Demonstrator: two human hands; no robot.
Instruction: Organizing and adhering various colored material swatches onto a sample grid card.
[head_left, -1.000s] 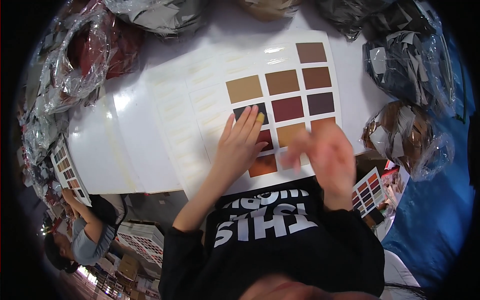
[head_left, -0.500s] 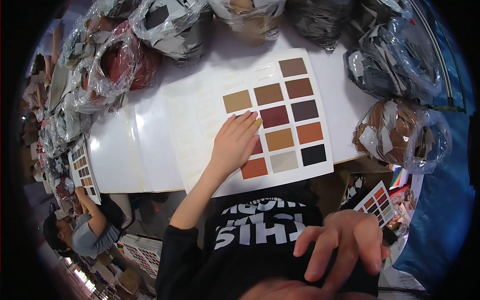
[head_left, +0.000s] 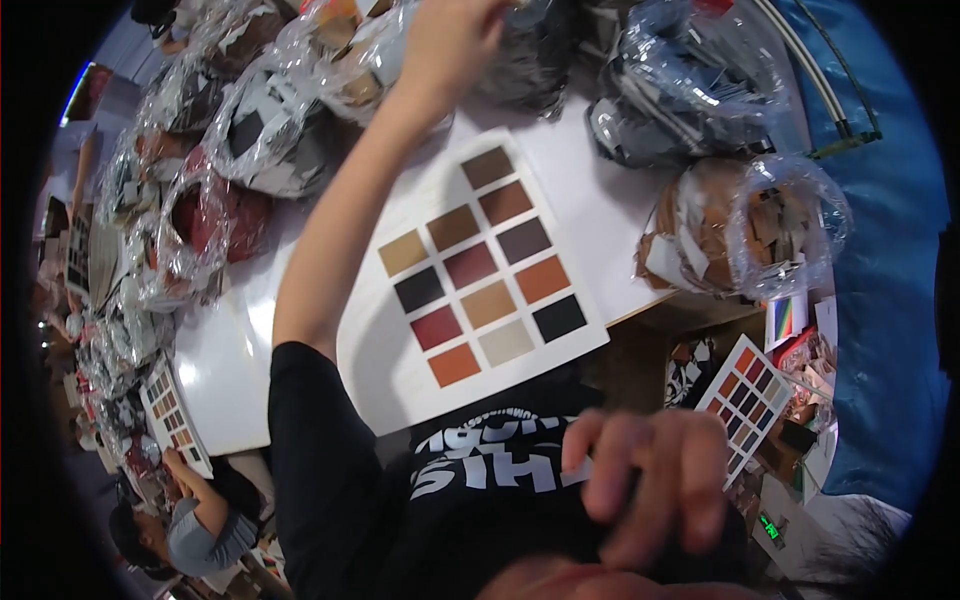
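My left hand point(head_left: 452, 50) reaches up to the top edge of the view, beside the plastic bags. Its fingertips are cut off or hidden there, so whatever they hold does not show. Below that arm lies a white sample card point(head_left: 570, 345) with rows of coloured rectangular swatches, among them a tan swatch point(head_left: 403, 253), a black swatch point(head_left: 418, 289) and an orange swatch point(head_left: 455, 366). Close to the camera at lower right is my right hand point(head_left: 655, 475), raised off the table, fingers curled and blurred. I cannot make out anything in it.
Clear plastic bags full of cut pieces, such as a dark grey bag point(head_left: 690, 80) and a brown bag point(head_left: 715, 235), ring the white table point(head_left: 230, 350). At left a co-worker point(head_left: 190, 525) handles another swatch card point(head_left: 172, 415). A blue cover point(head_left: 890, 330) hangs at right.
My left hand has left the card and stretched far forward to the bags, uncovering the black and dark red swatches. My right hand's fingers have drawn closer together. The whole view has turned.
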